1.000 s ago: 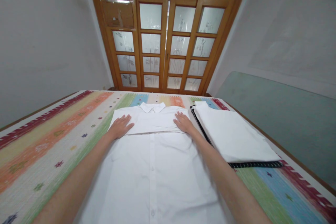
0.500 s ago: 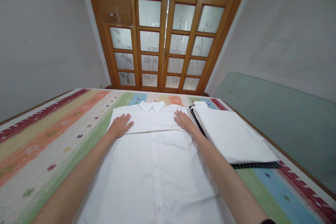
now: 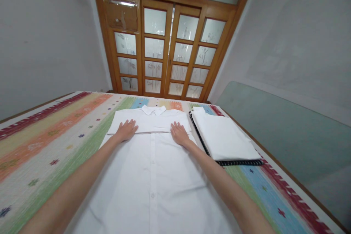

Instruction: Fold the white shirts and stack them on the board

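A white button-up shirt lies front up, its collar at the far end and its button strip running toward me. The sleeves are folded across the upper chest in a flat band. My left hand rests on the left part of this band, fingers spread and pointing away from me. On the band's right part lies my right hand, palm down with fingers apart. Neither hand grips the cloth. The shirt's lower end runs out of view below.
Right of the shirt lies a stack of folded clothes, white on top with black edges below. A striped, colourful bedspread covers the bed. A pale green headboard-like panel stands along the right wall. Wooden glazed doors close off the far side.
My right hand has slid inward along the folded band, closer to my left hand. The left hand stays near its place. The view has tilted up and shifted slightly right.
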### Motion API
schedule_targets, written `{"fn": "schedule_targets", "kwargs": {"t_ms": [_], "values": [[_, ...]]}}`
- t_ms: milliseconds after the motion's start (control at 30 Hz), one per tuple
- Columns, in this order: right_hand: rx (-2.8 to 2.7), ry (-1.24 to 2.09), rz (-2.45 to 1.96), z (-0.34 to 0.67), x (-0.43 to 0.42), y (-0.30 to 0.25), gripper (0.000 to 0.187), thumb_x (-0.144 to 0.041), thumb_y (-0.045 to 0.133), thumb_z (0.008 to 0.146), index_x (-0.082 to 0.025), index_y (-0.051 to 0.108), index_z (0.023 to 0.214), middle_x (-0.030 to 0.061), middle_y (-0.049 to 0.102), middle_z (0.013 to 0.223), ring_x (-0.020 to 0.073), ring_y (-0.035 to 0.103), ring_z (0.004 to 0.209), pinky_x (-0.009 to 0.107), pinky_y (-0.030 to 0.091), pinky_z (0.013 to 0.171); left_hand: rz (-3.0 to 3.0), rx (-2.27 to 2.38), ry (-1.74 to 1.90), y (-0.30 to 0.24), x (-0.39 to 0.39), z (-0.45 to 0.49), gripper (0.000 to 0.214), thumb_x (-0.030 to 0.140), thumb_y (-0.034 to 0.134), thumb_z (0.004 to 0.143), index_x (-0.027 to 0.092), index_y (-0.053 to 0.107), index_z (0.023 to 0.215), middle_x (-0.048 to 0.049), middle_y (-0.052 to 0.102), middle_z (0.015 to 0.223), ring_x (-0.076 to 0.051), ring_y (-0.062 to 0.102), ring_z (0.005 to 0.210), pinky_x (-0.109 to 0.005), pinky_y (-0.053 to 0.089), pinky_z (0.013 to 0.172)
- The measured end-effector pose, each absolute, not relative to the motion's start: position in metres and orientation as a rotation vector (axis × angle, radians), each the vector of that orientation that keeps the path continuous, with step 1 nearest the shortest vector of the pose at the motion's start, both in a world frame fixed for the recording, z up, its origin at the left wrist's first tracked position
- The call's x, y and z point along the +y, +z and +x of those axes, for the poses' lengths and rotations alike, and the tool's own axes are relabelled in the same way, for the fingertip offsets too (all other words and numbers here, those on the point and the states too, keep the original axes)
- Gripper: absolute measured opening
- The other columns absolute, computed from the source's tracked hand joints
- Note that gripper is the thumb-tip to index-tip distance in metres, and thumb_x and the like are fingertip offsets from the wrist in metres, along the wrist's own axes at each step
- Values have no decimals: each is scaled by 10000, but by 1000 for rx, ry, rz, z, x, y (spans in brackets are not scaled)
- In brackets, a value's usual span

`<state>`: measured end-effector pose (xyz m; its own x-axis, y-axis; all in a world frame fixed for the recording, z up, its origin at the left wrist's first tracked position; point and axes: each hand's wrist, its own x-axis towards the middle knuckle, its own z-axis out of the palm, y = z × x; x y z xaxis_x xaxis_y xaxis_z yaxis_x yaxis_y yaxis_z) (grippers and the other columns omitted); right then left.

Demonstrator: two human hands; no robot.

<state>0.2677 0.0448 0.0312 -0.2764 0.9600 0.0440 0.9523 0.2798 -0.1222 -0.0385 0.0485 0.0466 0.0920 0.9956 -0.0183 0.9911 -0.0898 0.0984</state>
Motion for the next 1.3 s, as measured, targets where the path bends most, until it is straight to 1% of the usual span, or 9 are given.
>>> {"fn": "schedule_targets", "kwargs": {"t_ms": [233,500,667,867,933,1033,1133,1233,1300], "values": [[-2503,135,-1655,304,-35,25,654,-460,195,1004,-65,281,1518,139,181,1600,262,111,1487,405,120,1188,2484,1817,76,33,-22,-29,687,495,208,958,108,264,1523,-104,227,1589,-274,139,1485,-465,135,1186],[-2402,89,-1702,330,-99,13,746,-540,180,990,-12,285,1506,173,186,1588,263,132,1484,405,139,1199,2510,1851,162,20,-78,-57,637,507,251,958,194,334,1507,-50,313,1555,-232,233,1462,-423,182,1194],[-2357,25,-1692,345,-125,3,792,-580,204,982,17,283,1496,219,217,1567,269,175,1474,436,186,1194,2553,1839,186,20,-89,-65,662,525,206,964,156,355,1493,-77,319,1548,-242,270,1448,-454,224,1181],[-2313,-33,-1606,369,-161,-5,724,-536,282,991,-53,237,1529,200,268,1559,279,232,1459,480,244,1177,2605,1844,222,16,-88,-70,662,544,208,958,179,383,1482,-68,377,1525,-229,319,1429,-425,261,1168],[-2321,-36,-1559,377,-174,-1,678,-498,323,993,-70,283,1517,192,303,1549,282,271,1445,483,278,1162,2621,1842,247,15,-87,-70,656,541,218,954,183,406,1470,-68,400,1514,-231,339,1420,-421,283,1156],[-2358,-21,-1405,388,-190,10,528,-402,414,982,-120,463,1426,164,454,1473,277,377,1386,468,355,1118,2637,1837,271,14,-85,-72,655,541,218,950,185,427,1458,-72,433,1498,-231,360,1411,-413,296,1145],[-2330,5,-1282,396,-198,24,303,-286,476,963,-196,647,1197,117,649,1230,248,555,1173,445,450,1009,2639,1839,278,13,-84,-72,656,534,222,944,179,436,1452,-73,431,1500,-237,365,1408,-417,298,1143],[-2281,7,-1266,396,-198,31,206,-222,481,960,-200,685,980,89,683,979,213,593,928,399,491,862,2628,1847,271,13,-83,-72,648,522,239,939,175,448,1444,-76,421,1506,-243,369,1405,-416,300,1142],[-2290,-7,-1279,394,-193,32,194,-183,476,954,-191,662,899,79,659,899,208,564,875,378,475,817,2616,1846,255,13,-83,-71,650,516,241,938,165,447,1444,-82,411,1510,-246,365,1407,-422,299,1144]]}}
